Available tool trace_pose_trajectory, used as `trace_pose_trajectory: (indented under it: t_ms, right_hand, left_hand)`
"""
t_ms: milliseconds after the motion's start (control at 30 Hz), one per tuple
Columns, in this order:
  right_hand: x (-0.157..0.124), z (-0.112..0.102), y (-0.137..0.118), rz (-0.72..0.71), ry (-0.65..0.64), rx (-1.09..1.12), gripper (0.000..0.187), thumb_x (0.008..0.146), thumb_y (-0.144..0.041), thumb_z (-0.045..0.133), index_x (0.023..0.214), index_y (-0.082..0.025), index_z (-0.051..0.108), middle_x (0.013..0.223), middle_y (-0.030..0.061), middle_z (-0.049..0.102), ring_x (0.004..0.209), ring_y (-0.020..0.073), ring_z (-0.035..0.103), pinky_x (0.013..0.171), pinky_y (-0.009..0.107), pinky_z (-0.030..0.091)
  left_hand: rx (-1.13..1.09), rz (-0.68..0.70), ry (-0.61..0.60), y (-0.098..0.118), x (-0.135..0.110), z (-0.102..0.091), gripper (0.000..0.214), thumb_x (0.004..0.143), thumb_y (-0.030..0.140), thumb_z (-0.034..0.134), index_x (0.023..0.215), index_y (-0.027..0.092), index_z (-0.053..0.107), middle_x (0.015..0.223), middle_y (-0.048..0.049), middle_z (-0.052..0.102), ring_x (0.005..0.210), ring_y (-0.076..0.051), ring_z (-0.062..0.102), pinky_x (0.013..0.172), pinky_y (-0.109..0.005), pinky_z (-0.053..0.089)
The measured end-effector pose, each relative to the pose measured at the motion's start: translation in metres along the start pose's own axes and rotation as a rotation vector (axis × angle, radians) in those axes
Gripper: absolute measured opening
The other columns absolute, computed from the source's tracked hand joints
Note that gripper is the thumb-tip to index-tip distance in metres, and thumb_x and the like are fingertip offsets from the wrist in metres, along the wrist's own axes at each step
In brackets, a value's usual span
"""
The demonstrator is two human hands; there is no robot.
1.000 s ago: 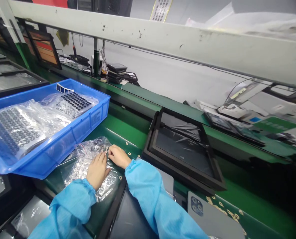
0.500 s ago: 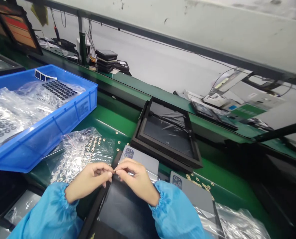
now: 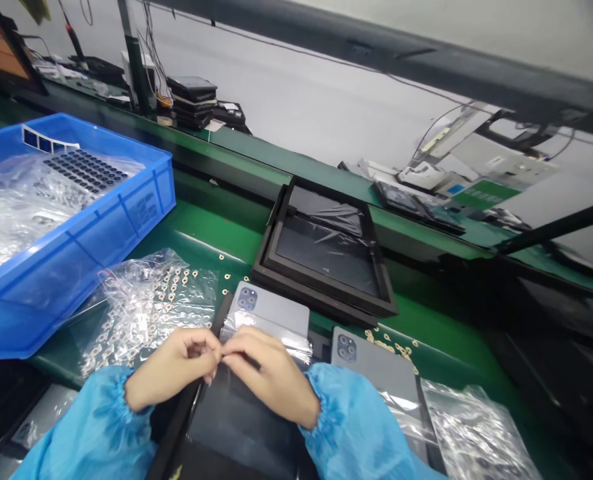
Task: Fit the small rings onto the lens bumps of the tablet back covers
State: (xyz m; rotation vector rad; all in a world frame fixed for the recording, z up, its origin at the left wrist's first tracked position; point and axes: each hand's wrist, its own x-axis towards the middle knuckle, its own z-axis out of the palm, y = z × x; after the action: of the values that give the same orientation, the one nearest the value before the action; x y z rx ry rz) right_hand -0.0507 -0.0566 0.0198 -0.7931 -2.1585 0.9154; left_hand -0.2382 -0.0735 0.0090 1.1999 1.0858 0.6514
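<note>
My left hand [image 3: 176,368] and my right hand [image 3: 272,375] meet fingertip to fingertip, both closed in a pinch. Whatever sits between the fingertips is too small to make out. Beneath them lies a dark film-covered panel [image 3: 246,423] in a black frame. Just beyond is a grey tablet back [image 3: 281,317] with a round-lens camera block, partly under clear film. Left of my hands, a clear plastic bag [image 3: 141,283] bears many small pale ring-shaped pieces. A second grey tablet back [image 3: 376,363] lies beside my right sleeve.
A blue bin [image 3: 126,223] with bagged parts stands at the left. Black trays [image 3: 384,307] holding a film-wrapped screen sit ahead. Loose ring-shaped pieces [image 3: 401,350] and another clear bag [image 3: 476,427] lie on the right. A shelf beam crosses above.
The view has shifted, so most things sit slightly further left and higher in the picture. My hands keep their fingertips together over the dark panel.
</note>
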Motion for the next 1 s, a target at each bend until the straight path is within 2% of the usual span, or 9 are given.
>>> trace_pose_trajectory:
  t_ms: [133,200,267,367,500,633,733,833,1000]
  right_hand:
    - [-0.006,-0.012,-0.011,-0.233,-0.125,-0.178,0.012,0.095,-0.021,0.052,0.086,-0.020,0.060,0.083,0.0042,0.066,0.073,0.0151,0.056,0.064,0.027,0.046]
    - [-0.009,-0.018,-0.013,-0.261,-0.121,-0.266,0.014,0.095,-0.021,0.050,0.085,-0.022,0.059,0.082,0.0037,0.067,0.070,0.0153,0.055,0.061,0.028,0.046]
    - [-0.010,-0.025,-0.006,-0.215,-0.086,-0.271,0.013,0.095,-0.021,0.049,0.086,-0.023,0.058,0.083,0.0035,0.066,0.073,0.0155,0.056,0.063,0.028,0.047]
    - [-0.005,-0.038,0.020,0.033,0.057,-0.185,0.009,0.093,-0.019,0.052,0.086,-0.023,0.056,0.091,0.0041,0.060,0.085,0.0161,0.057,0.072,0.029,0.049]
    - [0.008,-0.048,0.064,0.270,0.156,-0.133,0.014,0.090,-0.011,0.050,0.080,-0.021,0.051,0.095,0.0041,0.053,0.091,0.0161,0.053,0.081,0.031,0.047]
    - [0.020,-0.047,0.085,0.307,0.099,-0.089,0.015,0.090,-0.009,0.047,0.081,-0.020,0.049,0.098,0.0052,0.052,0.093,0.0162,0.052,0.084,0.033,0.046]
    - [0.024,-0.046,0.087,0.327,0.055,-0.075,0.015,0.090,-0.008,0.044,0.082,-0.020,0.047,0.100,0.0060,0.051,0.094,0.0166,0.051,0.085,0.034,0.046]
    - [0.025,-0.047,0.088,0.318,0.021,-0.099,0.015,0.091,-0.007,0.044,0.083,-0.020,0.046,0.101,0.0067,0.051,0.095,0.0165,0.051,0.087,0.034,0.045]
    - [0.026,-0.048,0.090,0.303,-0.027,-0.167,0.013,0.092,-0.009,0.043,0.084,-0.018,0.046,0.103,0.0082,0.052,0.098,0.0176,0.051,0.090,0.035,0.045]
  left_hand:
    - [-0.067,-0.103,-0.214,-0.005,0.001,-0.004,0.017,0.071,0.033,0.062,0.066,0.017,0.057,0.048,0.0031,0.057,0.043,-0.010,0.051,0.048,-0.021,0.040]
    - [-0.051,-0.121,-0.229,-0.009,0.002,-0.011,0.017,0.073,0.033,0.061,0.069,0.017,0.059,0.050,0.0035,0.056,0.045,-0.009,0.051,0.049,-0.021,0.040]
    - [0.098,-0.075,-0.087,-0.017,0.003,-0.021,0.018,0.079,0.035,0.058,0.074,0.018,0.062,0.057,0.0030,0.058,0.052,-0.010,0.054,0.053,-0.021,0.041]
    - [0.484,0.046,0.198,-0.034,0.006,-0.036,0.023,0.086,0.042,0.053,0.082,0.022,0.065,0.076,0.0010,0.066,0.071,-0.014,0.062,0.064,-0.022,0.045]
    - [0.841,0.151,0.283,-0.054,0.009,-0.042,0.029,0.090,0.048,0.046,0.085,0.027,0.064,0.083,0.0029,0.068,0.074,-0.016,0.065,0.064,-0.025,0.045]
    - [1.091,0.240,0.358,-0.056,0.010,-0.032,0.035,0.092,0.052,0.043,0.077,0.025,0.059,0.072,0.0028,0.063,0.064,-0.017,0.061,0.062,-0.030,0.040]
    - [1.180,0.444,0.347,-0.051,0.014,-0.018,0.027,0.093,0.044,0.047,0.104,0.023,0.061,0.097,-0.0016,0.066,0.090,-0.021,0.061,0.085,-0.033,0.040]
    - [1.230,0.624,0.256,-0.042,0.025,0.002,0.041,0.091,0.039,0.051,0.127,0.020,0.054,0.127,-0.0069,0.058,0.117,-0.026,0.051,0.101,-0.035,0.033]
    - [1.327,0.604,0.196,-0.038,0.042,0.029,0.056,0.090,0.045,0.044,0.139,0.017,0.044,0.149,-0.0123,0.038,0.136,-0.032,0.033,0.112,-0.041,0.016]
